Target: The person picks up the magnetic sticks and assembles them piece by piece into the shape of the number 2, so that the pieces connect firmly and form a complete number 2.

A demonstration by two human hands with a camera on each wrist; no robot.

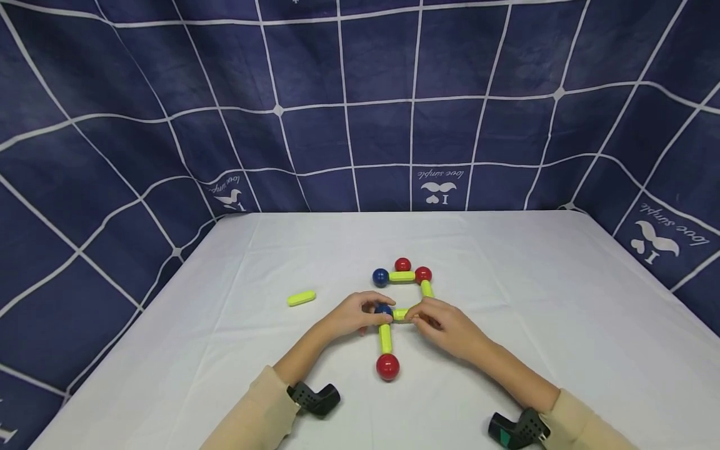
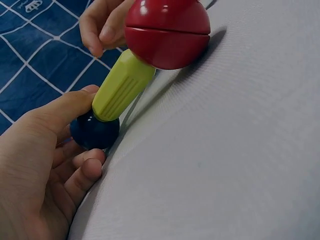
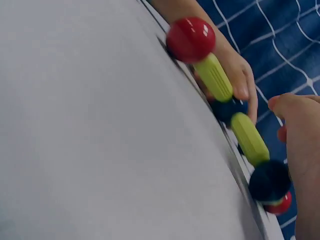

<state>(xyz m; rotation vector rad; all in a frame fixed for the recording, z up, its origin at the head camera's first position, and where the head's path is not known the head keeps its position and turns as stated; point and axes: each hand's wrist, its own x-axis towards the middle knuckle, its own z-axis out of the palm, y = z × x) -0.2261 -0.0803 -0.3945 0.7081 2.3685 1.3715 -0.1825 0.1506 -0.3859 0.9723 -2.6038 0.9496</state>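
Observation:
My left hand point(image 1: 354, 315) grips a blue ball point(image 1: 384, 310), thumb on one side and fingers round the other. From that ball a yellow-green rod point(image 1: 385, 339) runs toward me to a large red ball point(image 1: 387, 367). A second yellow-green rod point(image 1: 400, 314) leads right from the held ball to a dark blue ball point(image 3: 270, 181), which my right hand hides in the head view. My right hand point(image 1: 450, 328) hovers over that joint, its fingers loosely bent with nothing seen between them. Another rod point(image 1: 427, 289) goes from there to a red ball point(image 1: 423, 275).
At the far end, a rod point(image 1: 402, 276) joins the red ball to a blue ball point(image 1: 380, 277), with another red ball point(image 1: 402, 265) just behind. A loose yellow-green rod point(image 1: 301, 298) lies to the left on the white tabletop point(image 1: 253, 262). A dark blue curtain point(image 1: 377, 131) hangs behind.

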